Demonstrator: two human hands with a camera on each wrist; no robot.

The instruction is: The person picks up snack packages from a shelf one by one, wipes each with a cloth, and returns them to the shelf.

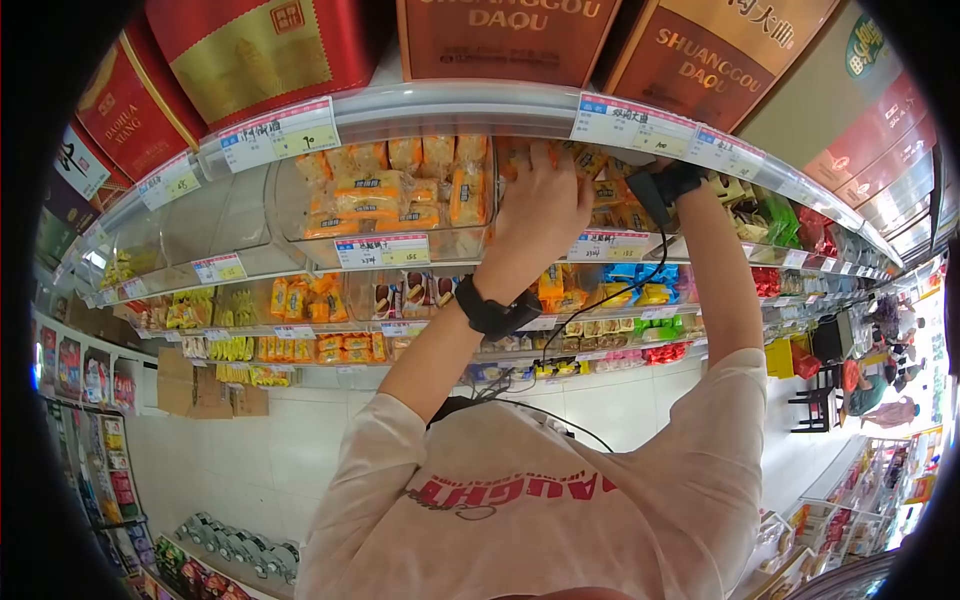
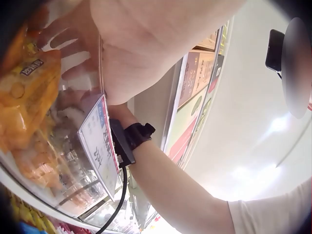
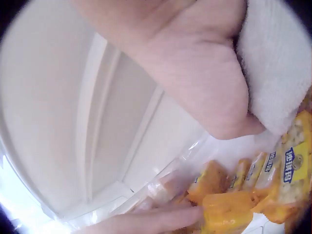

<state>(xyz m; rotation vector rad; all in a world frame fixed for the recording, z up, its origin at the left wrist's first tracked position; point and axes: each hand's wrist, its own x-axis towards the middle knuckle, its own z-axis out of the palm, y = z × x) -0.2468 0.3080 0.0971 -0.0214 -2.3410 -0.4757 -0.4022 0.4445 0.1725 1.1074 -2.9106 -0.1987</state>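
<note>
My left hand [image 1: 548, 205] reaches over the front of a clear shelf bin holding orange-wrapped snack packets [image 2: 31, 92]. Through the clear panel in the left wrist view, its fingers [image 2: 73, 46] appear spread and fairly straight beside those packets. Further right, under the upper shelf's edge, my right hand [image 3: 200, 73] grips a white cloth [image 3: 278, 63], close above yellow-and-orange packets [image 3: 292, 170]. In the head view the wrist camera [image 1: 655, 195] largely hides this hand. A finger of the left hand [image 3: 146, 222] shows along the bottom of the right wrist view.
Price tags [image 1: 380, 250] line the clear bin fronts. Boxed bottles [image 1: 510, 40] stand on the shelf above, whose edge [image 1: 450, 105] overhangs the hands. More orange packets [image 1: 370, 190] fill the neighbouring bin. A black cable [image 1: 600, 300] hangs from the right wrist. Cardboard [image 1: 205, 385] lies on the floor.
</note>
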